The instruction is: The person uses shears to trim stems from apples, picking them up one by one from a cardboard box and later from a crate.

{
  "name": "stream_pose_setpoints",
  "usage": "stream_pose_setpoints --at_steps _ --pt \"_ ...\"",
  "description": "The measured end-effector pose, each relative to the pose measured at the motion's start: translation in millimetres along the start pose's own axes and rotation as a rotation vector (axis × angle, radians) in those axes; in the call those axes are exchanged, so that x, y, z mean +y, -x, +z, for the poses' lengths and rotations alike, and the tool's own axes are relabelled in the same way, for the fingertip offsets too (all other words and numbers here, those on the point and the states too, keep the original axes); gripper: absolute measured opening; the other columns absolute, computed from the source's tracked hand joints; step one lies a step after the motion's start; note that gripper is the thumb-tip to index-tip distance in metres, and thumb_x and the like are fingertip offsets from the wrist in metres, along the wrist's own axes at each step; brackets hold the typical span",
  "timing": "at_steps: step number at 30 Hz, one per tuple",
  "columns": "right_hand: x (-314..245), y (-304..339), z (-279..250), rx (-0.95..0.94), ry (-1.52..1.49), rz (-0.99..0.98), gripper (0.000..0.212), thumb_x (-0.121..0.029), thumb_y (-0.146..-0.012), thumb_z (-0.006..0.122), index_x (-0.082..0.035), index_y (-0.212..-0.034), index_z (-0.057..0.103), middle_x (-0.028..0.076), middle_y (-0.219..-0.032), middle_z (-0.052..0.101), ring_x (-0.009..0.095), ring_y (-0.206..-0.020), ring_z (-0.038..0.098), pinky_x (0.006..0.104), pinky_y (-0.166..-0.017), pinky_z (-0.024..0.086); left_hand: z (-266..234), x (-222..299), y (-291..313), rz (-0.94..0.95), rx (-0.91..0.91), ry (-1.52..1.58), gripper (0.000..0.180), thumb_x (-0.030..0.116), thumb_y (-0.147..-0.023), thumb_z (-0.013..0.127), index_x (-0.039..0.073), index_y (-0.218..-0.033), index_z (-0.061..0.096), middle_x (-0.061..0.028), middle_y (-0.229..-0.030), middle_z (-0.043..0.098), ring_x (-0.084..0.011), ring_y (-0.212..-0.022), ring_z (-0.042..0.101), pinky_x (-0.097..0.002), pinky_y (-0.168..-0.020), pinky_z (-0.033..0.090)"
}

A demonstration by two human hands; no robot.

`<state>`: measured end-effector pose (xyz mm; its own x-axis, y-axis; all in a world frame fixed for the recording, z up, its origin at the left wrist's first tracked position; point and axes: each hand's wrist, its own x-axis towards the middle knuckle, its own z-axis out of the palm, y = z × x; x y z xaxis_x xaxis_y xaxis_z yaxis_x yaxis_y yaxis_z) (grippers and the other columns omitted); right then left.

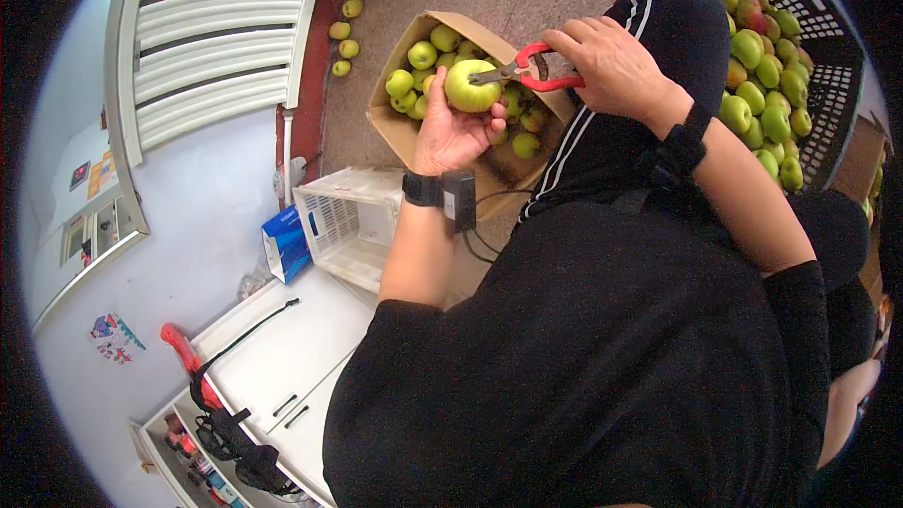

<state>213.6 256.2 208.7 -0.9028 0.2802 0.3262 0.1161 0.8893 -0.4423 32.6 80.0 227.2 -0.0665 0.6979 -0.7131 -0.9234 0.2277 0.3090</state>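
Note:
A large green apple [472,91] rests in my left hand [450,132], whose fingers curl round its underside. My right hand [616,66] grips the red handles of a pair of pruning shears [541,70]. The metal tips of the shears reach the top of the apple, near its stem hollow. Whether the blades are closed on a stem is too small to tell. Below both hands stands an open cardboard box [500,28] holding several green apples [422,55].
At the right, a black plastic crate [840,80] is heaped with green and reddish apples [767,75]. Several apples [349,47] lie on the floor by the wall. A white plastic crate [343,216], a blue bag [286,243] and a white cabinet [292,357] are at the left.

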Motion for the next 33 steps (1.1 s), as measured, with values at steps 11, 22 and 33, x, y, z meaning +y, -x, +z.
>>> stream_pose_setpoints --at_steps 11,22,33 --pt "0 -2 4 -0.241 -0.021 0.088 0.039 -0.009 -0.065 0.067 -0.01 -0.101 0.053 0.011 -0.083 0.059 0.029 -0.083 0.06 0.0404 -0.073 0.047 -14 -11 -3 -0.027 0.079 0.05 0.06 0.06 -0.083 0.049 0.006 -0.108 0.053 -0.0111 -0.09 0.056 -0.0247 -0.074 0.055 -0.0341 -0.063 0.051" --pt "-4 -1 1 -0.059 0.09 0.16 0.038 -0.011 -0.065 0.066 -0.006 -0.101 0.054 0.012 -0.091 0.058 0.029 -0.091 0.056 0.0389 -0.079 0.043 -132 -20 -18 0.107 0.615 0.146 0.045 0.041 -0.076 0.069 0.009 -0.105 0.054 -0.0136 -0.092 0.057 -0.0269 -0.081 0.055 -0.0383 -0.065 0.048" --pt "-7 -5 -3 -0.047 0.086 0.169 0.042 -0.008 -0.065 0.064 -0.006 -0.106 0.054 0.011 -0.092 0.058 0.029 -0.092 0.056 0.0391 -0.08 0.043 -273 47 -42 0.285 0.726 -0.176 0.047 0.045 -0.075 0.07 0.009 -0.102 0.057 -0.0128 -0.087 0.06 -0.0287 -0.065 0.058 -0.0382 -0.049 0.052"
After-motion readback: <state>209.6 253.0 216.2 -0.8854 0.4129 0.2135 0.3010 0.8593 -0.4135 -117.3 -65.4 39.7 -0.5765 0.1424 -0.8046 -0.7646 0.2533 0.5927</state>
